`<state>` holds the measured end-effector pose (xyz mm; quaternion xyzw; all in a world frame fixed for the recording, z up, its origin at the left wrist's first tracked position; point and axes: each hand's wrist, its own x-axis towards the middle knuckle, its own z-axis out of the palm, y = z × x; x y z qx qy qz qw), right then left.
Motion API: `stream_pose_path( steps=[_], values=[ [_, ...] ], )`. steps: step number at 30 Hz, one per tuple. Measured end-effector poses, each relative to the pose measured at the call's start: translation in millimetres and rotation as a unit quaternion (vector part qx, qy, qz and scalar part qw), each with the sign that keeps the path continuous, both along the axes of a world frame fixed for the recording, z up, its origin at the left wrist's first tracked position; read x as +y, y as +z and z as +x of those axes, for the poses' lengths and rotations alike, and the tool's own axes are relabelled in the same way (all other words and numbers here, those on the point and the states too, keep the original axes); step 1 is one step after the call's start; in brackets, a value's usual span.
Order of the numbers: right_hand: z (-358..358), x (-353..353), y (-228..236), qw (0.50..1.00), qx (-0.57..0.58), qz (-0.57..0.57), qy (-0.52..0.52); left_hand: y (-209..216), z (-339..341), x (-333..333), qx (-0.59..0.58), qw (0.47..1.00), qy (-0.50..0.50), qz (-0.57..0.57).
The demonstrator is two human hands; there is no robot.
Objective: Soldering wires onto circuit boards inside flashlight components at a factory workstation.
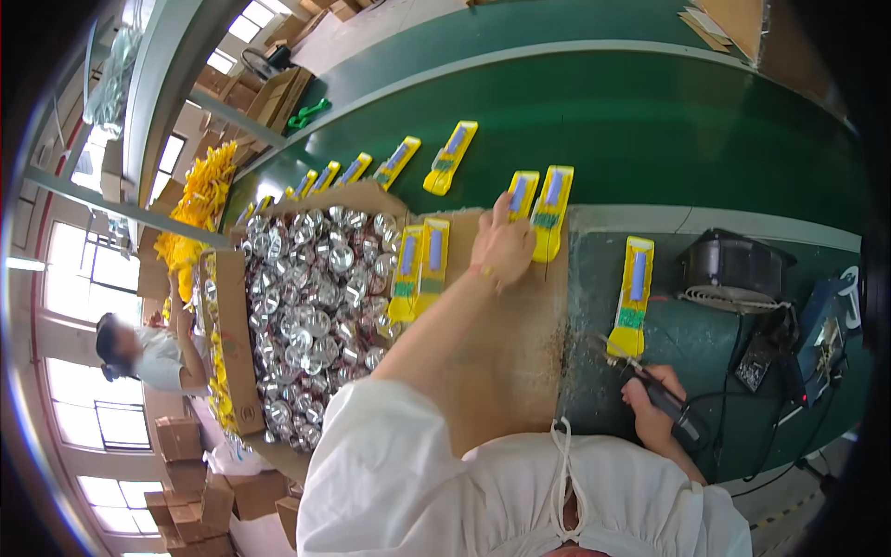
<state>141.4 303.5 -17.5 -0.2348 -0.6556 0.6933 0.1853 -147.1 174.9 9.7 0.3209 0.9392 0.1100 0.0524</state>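
Note:
My left hand (504, 243) reaches out over the edge of the cardboard, its fingers closed on the lower end of a yellow plastic housing (522, 192) with a purple-blue cylindrical cell in it. Touching that hand's right side is a second housing (554, 209), with a green circuit board. In my right hand (653, 407) is a black-handled soldering iron (661, 397) with a cable. Its metal end is beside the lower tip of another yellow housing (633, 295), which lies on the dark bench mat. Two more housings (420, 269) lie left of my forearm, next to the box.
An open carton (238, 325) holds many shiny silver reflector cups (320, 316). Several yellow housings (452, 158) line the green belt (650, 130). A black fan (733, 271) and cables are at right. Another person (158, 357) works at far left near yellow parts (206, 190).

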Motion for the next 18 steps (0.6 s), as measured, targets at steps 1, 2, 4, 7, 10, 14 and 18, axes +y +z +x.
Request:
stream_pose_path(
  steps=[1, 2, 4, 7, 10, 14, 18],
  values=[
    [-1, 0, 3, 1.000, -0.003, -0.009, -0.014, 8, 27, -16, -0.014, 1.000, 0.012, 0.010],
    [-4, -1, 1, 1.000, 0.019, -0.017, -0.017, 16, 55, -33, -0.028, 0.999, 0.034, 0.017],
    [-9, -2, 6, 0.999, 0.026, -0.019, -0.034, 9, 101, -63, -0.003, 0.997, 0.051, 0.051],
    [-10, -2, 8, 0.997, 0.052, -0.004, -0.062, 7, 159, -87, 0.038, 0.993, 0.067, 0.090],
    [-7, -4, 12, 0.996, 0.050, 0.029, -0.064, 18, 199, -105, 0.055, 0.986, 0.073, 0.139],
    [0, -12, 12, 0.997, 0.047, 0.048, -0.037, 22, 196, -165, 0.118, 0.961, 0.165, 0.187],
    [12, -17, 17, 0.996, 0.043, 0.063, -0.035, 25, 157, -202, 0.157, 0.974, 0.142, 0.085]
  ],
)
